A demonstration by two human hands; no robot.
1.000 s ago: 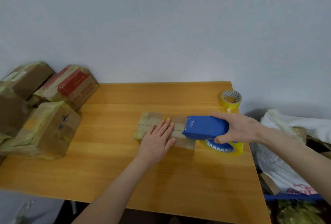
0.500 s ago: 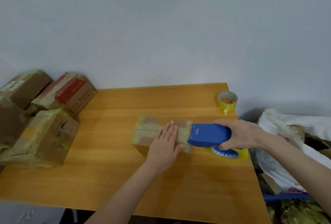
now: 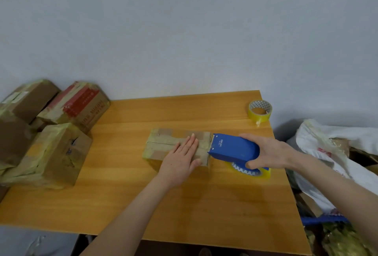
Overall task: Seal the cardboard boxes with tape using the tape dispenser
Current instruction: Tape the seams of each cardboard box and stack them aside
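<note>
Place: a plain packing corner; home or storeroom, cannot tell.
Surface: wooden table against a bare wall.
Left: taped boxes, piled.
Right: spare tape roll far, stuffed bags beside the table.

Head-worn view, angled down, tabletop close

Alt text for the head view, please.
A person's left hand presses flat on a small cardboard box on a wooden table while the right hand grips a blue tape dispenser at the box's right end. Taped boxes sit left; a spare tape roll far right.
</note>
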